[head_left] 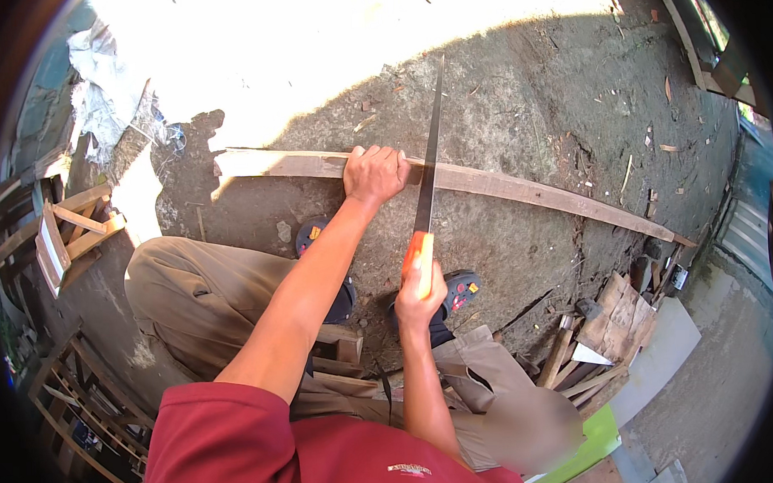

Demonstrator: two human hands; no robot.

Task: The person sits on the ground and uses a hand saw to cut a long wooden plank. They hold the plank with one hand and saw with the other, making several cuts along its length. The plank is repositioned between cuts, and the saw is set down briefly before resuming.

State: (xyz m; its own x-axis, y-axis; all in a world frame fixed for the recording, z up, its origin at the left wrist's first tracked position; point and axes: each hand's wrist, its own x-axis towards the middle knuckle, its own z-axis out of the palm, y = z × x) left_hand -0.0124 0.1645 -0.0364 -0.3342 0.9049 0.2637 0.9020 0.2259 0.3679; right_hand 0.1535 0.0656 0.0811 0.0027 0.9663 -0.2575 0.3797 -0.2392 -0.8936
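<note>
The plank [529, 187], at upper centre, is gripped by the left hand [376, 174] and crossed by the saw [432, 146], its handle [425, 247] clasped in the right hand [421, 298]. The cut seems unfinished; no parting shows.

This looks like an open-air woodworking spot in a yard: the right hand [421, 293] grips a handsaw [434, 129] across a plank [521, 186] held by the left hand [376, 172], strong sun falls on rough, littered ground [509, 101] beyond the grip, scrap wood [619, 317] lies heaped to its right, wooden frames [98, 238] stand well to its left, and a ribbed panel [746, 233] edges the far right
</note>
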